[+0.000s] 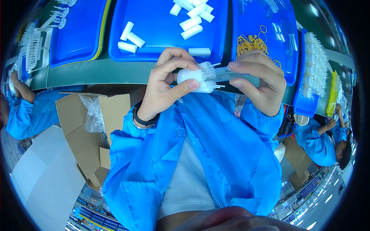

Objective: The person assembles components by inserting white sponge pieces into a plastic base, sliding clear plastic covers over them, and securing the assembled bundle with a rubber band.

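My left hand (163,82) is closed around a white plastic part (185,76) with a rounded end and several thin prongs pointing right. My right hand (264,79) pinches the far end of a clear tube (219,73) between thumb and fingers. The tube's left end meets the white part, among the prongs; how deep it sits I cannot tell. Just beyond my hands, one white cylinder (199,51) lies at the near edge of a blue tray (154,17). More white cylinders (190,24) are scattered farther back in it.
A right-hand blue tray (246,15) holds yellow rubber bands (250,44) and clear tubes (278,32). Beside it stands a blue bin of white pronged parts (314,63). Another blue tray (75,34) lies left. An open cardboard box (79,127) stands below the table edge. Co-workers sit at both sides.
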The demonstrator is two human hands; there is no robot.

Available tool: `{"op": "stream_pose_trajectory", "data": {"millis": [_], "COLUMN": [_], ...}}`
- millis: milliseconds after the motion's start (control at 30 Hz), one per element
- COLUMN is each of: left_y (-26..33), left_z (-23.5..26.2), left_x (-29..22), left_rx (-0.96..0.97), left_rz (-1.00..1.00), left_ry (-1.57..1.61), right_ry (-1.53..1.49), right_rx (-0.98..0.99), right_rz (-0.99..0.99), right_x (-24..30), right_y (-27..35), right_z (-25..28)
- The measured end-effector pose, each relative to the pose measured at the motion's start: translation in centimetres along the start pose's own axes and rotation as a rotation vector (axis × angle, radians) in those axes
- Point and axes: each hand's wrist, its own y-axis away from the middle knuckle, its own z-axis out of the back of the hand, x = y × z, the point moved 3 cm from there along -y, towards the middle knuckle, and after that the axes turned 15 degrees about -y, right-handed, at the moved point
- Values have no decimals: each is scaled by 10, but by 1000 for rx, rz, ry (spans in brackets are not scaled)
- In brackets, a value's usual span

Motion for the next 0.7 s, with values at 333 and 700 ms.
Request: {"op": "stream_pose_trajectory", "data": {"millis": [333, 700], "left_y": [2, 3], "left_z": [0, -4], "left_x": [2, 3], "left_rx": [13, -37], "left_rz": [52, -5], "left_ry": [8, 8], "right_ry": [-159, -426], "right_rx": [15, -252], "right_rz": [-44, -104], "right_x": [-10, -16], "right_y": [9, 17], "right_z": [0, -17]}}
